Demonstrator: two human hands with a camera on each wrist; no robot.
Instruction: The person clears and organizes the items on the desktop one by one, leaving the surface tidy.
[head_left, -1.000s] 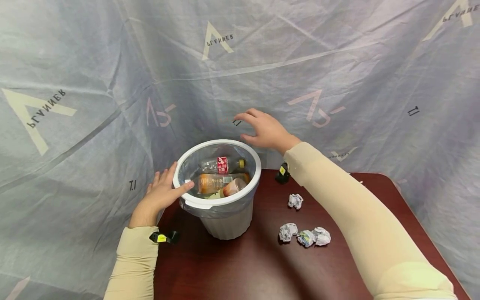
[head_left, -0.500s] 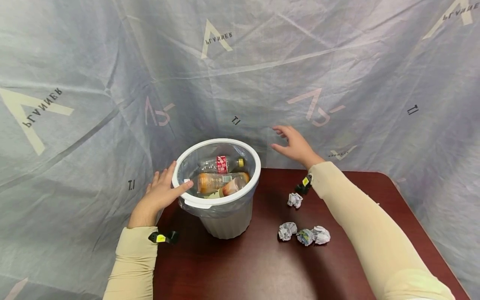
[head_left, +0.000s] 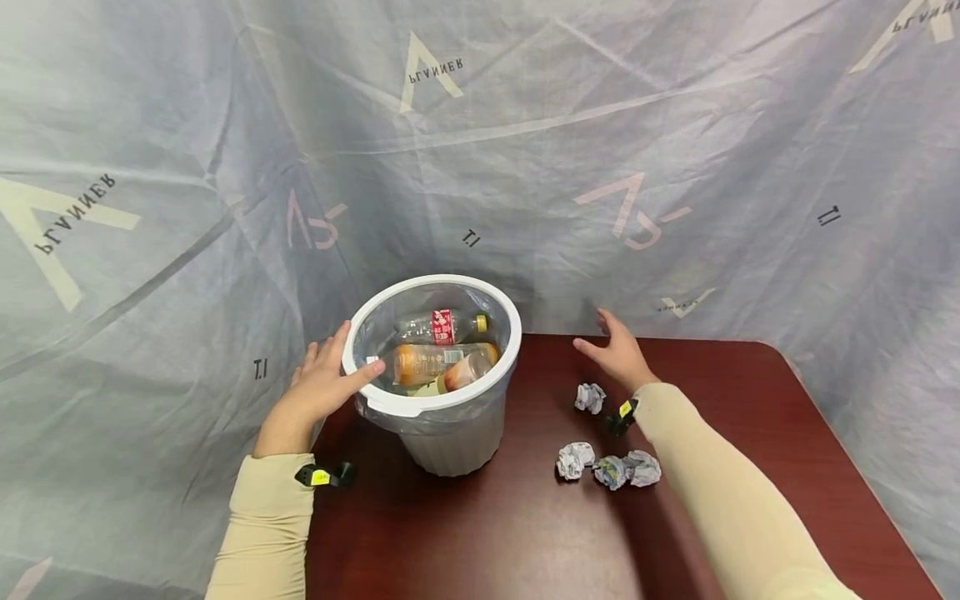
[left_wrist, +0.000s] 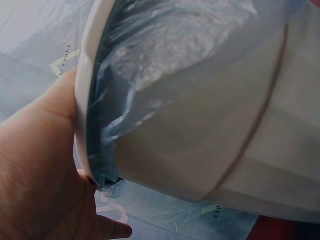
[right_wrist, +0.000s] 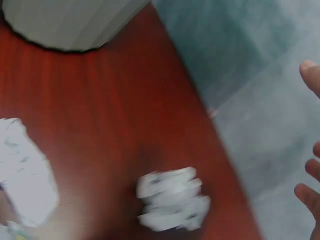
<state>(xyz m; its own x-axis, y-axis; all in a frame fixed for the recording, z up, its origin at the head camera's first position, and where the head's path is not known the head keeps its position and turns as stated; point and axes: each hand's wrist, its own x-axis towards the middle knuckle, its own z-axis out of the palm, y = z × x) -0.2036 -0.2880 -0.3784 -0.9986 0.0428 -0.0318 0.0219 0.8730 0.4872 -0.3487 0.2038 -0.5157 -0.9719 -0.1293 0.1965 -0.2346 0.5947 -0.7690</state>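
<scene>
A grey trash bin [head_left: 450, 446] with a white rim [head_left: 401, 406] and clear plastic liner stands on the table. My left hand [head_left: 318, 392] rests against the rim's left side, thumb over the edge and the other fingers spread outside. In the left wrist view that hand [left_wrist: 45, 165] touches the rim. A bottle with a red label [head_left: 443, 327], an orange-labelled bottle [head_left: 427, 364] and another bottle [head_left: 467, 372] lie inside. My right hand [head_left: 618, 354], fingers apart and holding nothing, hovers near a crumpled paper ball [head_left: 589, 398].
Nearer the front lie more crumpled paper balls: a white one [head_left: 575, 461], a coloured one [head_left: 611, 472] and another white one [head_left: 642, 468]. The dark red table [head_left: 465, 533] borders a grey printed sheet [head_left: 540, 167] at the back and left.
My right hand has moved from beside the bin's top to the right and down toward the paper balls. The left hand stays on the rim.
</scene>
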